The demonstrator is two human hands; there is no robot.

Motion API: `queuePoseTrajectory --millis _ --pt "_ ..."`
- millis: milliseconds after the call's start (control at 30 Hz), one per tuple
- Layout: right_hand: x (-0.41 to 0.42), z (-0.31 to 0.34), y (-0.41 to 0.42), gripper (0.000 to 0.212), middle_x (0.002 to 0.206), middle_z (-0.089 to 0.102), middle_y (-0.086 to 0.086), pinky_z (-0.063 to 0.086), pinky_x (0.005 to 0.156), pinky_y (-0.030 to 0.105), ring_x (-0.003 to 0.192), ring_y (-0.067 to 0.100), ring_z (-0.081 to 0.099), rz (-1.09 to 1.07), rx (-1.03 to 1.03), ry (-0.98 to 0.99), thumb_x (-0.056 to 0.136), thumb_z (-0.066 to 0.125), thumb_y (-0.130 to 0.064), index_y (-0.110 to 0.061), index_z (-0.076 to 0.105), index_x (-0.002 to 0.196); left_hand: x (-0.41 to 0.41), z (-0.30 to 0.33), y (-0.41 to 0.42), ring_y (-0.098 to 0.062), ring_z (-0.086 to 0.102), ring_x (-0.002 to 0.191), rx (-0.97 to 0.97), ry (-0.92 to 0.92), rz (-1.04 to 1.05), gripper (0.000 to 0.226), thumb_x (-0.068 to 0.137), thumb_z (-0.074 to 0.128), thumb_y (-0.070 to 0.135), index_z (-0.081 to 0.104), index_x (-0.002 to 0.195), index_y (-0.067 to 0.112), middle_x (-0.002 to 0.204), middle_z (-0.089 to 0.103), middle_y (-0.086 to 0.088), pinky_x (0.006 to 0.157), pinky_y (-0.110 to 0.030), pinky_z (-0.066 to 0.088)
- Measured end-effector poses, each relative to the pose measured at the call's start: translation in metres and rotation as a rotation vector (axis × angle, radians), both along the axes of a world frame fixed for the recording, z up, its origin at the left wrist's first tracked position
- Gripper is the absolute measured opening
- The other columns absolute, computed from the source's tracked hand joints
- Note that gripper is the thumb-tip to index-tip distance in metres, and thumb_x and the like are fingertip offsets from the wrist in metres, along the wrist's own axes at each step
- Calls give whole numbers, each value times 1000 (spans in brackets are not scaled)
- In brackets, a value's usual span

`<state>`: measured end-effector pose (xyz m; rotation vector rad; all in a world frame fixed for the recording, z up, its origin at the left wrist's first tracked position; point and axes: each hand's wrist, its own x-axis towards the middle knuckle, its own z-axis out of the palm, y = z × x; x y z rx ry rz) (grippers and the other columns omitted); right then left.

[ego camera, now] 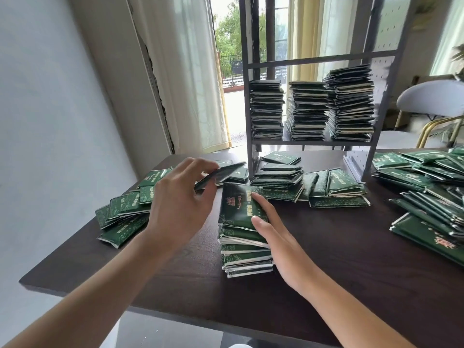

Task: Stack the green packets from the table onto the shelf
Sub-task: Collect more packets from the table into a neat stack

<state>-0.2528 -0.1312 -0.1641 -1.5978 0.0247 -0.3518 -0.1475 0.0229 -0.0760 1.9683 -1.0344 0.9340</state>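
A tall stack of green packets (242, 237) stands on the dark table (351, 259) in front of me. My right hand (273, 234) grips the stack's right side, thumb on the top packet. My left hand (180, 197) pinches a single green packet (221, 173), tilted in the air just left of and above the stack. The grey metal shelf (313, 143) at the table's back holds three tall piles of packets (308, 111). Loose packets lie at the left (125, 209), under the shelf (278, 179) and at the right (431, 187).
A white chair with gold legs (431, 104) stands behind the table at the right. A white wall and curtains (190, 71) are to the left, with an open doorway behind the shelf. The table's near edge runs across the bottom.
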Motion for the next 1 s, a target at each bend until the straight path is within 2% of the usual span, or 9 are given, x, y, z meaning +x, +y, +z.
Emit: queuePoseTrajectory --millis 167,267,400,500,567,700,800,900,1000 --pt "-2 6 2 74 156 32 -29 15 124 34 146 -7 23 1 21 3 76 50 -71 -57 32 147 -9 -9 -3 -5 68 93 134 -86 -185 18 88 72 5 76 102 16 102 73 7 87 -24 56" --pt "-2 9 3 71 151 33 -36 15 119 24 136 -23 24 15 95 -27 89 54 -66 -47 27 153 -14 -21 1 -5 67 94 215 -62 -276 16 87 70 14 78 100 19 100 72 9 85 -28 57" --pt "0 12 3 52 116 45 -57 24 102 -1 105 -40 36 -22 167 -37 92 40 -52 -48 29 142 -18 -22 5 -6 67 99 184 10 -398 19 92 64 26 80 96 16 101 73 8 89 -26 53" --pt "-3 17 2 63 115 38 -54 15 108 15 91 -44 36 -31 205 -28 87 35 -53 -47 22 148 -12 -15 1 -7 66 109 -51 336 -304 21 91 61 34 75 105 26 113 70 14 96 -28 53" --pt "-4 19 2 64 114 28 -53 9 106 19 85 -46 32 -30 224 -15 88 34 -52 -51 14 150 -3 -11 -6 -9 59 124 -50 672 -210 38 90 59 45 62 127 35 134 62 10 107 -39 49" --pt "-3 18 2 71 128 13 -53 10 104 10 106 -41 20 -12 231 -15 83 35 -56 -53 12 150 -7 -18 -20 -22 21 152 57 1153 -243 58 107 32 47 14 161 34 169 14 5 125 -53 14" --pt "-3 16 5 72 143 16 -47 24 92 -8 109 -41 20 13 222 -28 83 35 -59 -51 13 151 -19 -35 -22 -17 30 150 -96 1394 -320 62 101 40 58 13 156 53 167 18 14 125 -51 18" --pt "-3 13 7 81 158 20 -32 20 118 13 136 -22 23 22 217 -40 85 43 -70 -44 14 156 -23 -46 -23 -13 30 150 -166 1380 -354 69 87 42 60 15 150 63 166 21 18 125 -49 19" --pt "-2 14 7 78 162 10 -29 5 127 34 147 -11 11 25 199 -31 86 35 -65 -46 8 156 -28 -45 -25 -6 21 148 -161 1295 -367 58 107 35 42 7 156 55 157 20 24 125 -38 9"
